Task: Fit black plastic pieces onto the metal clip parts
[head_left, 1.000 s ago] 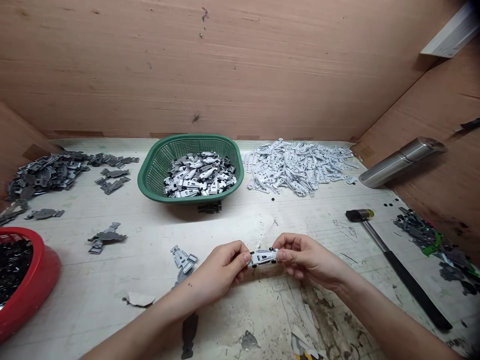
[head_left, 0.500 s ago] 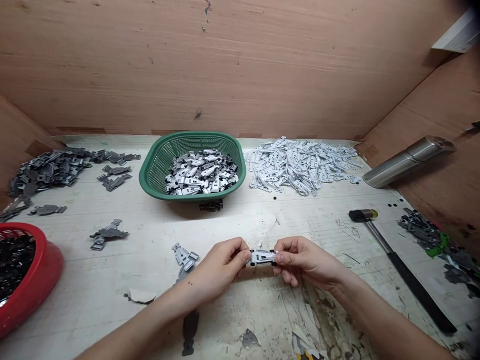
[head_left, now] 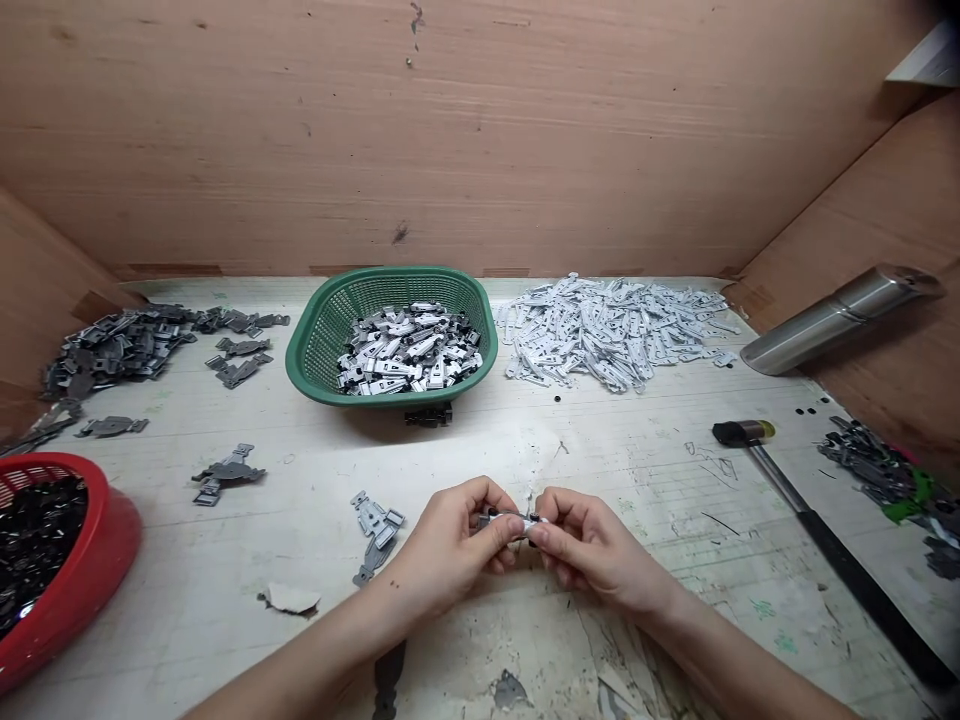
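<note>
A small white toy race car (head_left: pixel 528 525) with black wheels is pinched between my two hands, above the near middle of the table. My left hand (head_left: pixel 461 535) covers most of its length, thumb on top and fingers curled behind. At the car's right end, my right hand (head_left: pixel 600 550) grips with thumb and fingertips. Much of the car is hidden by the fingers. Left of my left wrist lie grey car base plates (head_left: pixel 379 528), one overlapping another. Under my left forearm a darker base plate (head_left: pixel 388 680) shows in part.
A green basket (head_left: pixel 296 365) holds many assembled cars. White car bodies (head_left: pixel 607 330) are heaped to its right, grey base plates (head_left: pixel 120 345) at far left. A red basket (head_left: pixel 112 545) contains black parts. At right are a mallet (head_left: pixel 832 550) and a leaning metal cylinder (head_left: pixel 840 320).
My hands have come closer together, and the left thumb now lies across the car and hides more of it. The whole view has shifted slightly.
</note>
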{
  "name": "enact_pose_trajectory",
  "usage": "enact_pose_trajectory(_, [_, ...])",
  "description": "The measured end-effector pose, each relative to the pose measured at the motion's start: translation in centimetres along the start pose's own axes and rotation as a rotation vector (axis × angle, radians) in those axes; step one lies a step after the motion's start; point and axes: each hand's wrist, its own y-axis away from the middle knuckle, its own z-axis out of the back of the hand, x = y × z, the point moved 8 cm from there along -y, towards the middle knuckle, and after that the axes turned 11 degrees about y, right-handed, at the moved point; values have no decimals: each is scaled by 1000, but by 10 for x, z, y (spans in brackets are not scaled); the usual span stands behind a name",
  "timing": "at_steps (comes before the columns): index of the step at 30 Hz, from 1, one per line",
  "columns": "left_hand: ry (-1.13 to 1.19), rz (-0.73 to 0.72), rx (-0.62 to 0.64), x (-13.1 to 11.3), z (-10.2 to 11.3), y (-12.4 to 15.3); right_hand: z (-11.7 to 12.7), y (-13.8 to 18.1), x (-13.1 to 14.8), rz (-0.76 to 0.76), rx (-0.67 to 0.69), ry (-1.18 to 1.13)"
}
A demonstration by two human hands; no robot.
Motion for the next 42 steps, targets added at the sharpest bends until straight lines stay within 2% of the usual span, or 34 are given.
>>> enact_pose_trajectory(3, [-12, -39, -40, -4, 1, 1, -1, 1, -1, 12, -52, 5])
enact_pose_trajectory(9, [-28, -81, -30, -4, -1, 0, -1, 4, -1, 65, -100, 48])
enact_pose_trajectory(12, [-87, -94, -43, -4, 2, -1, 1, 5, -5, 46, -125, 60])
enact_pose_trajectory(14, [-142, -147, -69, -12, 7, 1, 4, 1, 6, 40, -117, 97])
enact_pose_trajectory(16, [-245, -278, -181, -30, 20, 6, 11, -10, 37, 115, -141, 167])
enact_pose_trajectory(19, [-591, -498, -462, -58, 43, 18, 28, -37, 116, 390, -300, 296])
enact_pose_trajectory(21, [-915, -538, -596, -63, 51, 18, 32, -61, 159, 518, -363, 386])
enact_pose_trajectory(23, [-1150, -511, -704, -58, 60, 14, 33, -86, 179, 513, -420, 579])
enact_pose_trajectory(24, [-1230, -503, -708, -54, 61, 10, 34, -95, 183, 510, -438, 630])
enact_pose_trajectory(28, [-1291, -487, -628, -43, 61, -1, 57, -99, 165, 506, -561, 747])
enact_pose_trajectory(32, [-1168, -578, -361, -40, 35, -2, 101, -77, 128, 444, -708, 891])
enact_pose_trajectory(35, [-1117, -642, -195, -38, 16, 0, 125, -64, 105, 406, -728, 1028])
enact_pose_trajectory(39, [-1074, -641, -116, -35, 12, -1, 124, -62, 83, 423, -624, 1208])
enact_pose_trajectory(42, [-1053, -597, -173, -35, 18, -2, 107, -69, 75, 443, -627, 1328])
